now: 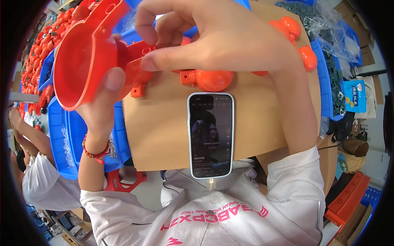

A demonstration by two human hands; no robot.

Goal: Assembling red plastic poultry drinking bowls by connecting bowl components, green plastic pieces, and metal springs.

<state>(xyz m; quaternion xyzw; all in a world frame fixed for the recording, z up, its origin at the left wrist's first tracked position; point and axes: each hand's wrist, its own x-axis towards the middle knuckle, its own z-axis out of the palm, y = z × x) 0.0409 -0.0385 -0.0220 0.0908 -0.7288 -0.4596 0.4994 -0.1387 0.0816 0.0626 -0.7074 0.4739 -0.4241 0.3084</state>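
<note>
My left hand (100, 104) grips a glossy red plastic cup-shaped part (76, 65) from below, its thumb pressed on the outer wall. The round open mouth of the cup faces left, and a straight arm rises from its rim. At a red bracket with a round hole (141, 52), beside the cup, my right hand (213, 39) has its thumb and forefinger closed on the bracket's end. Whether a small piece also sits between those fingers is hidden. Below them, a red domed part with a square lug (213, 80) lies on the cardboard.
A phone in a pale case (211, 135) lies on the cardboard sheet (160, 135), with a cable at its lower end. More red parts (289, 28) rest at the far right. Blue bins (61, 135) flank both sides. Another person's arm (30, 135) is at the left.
</note>
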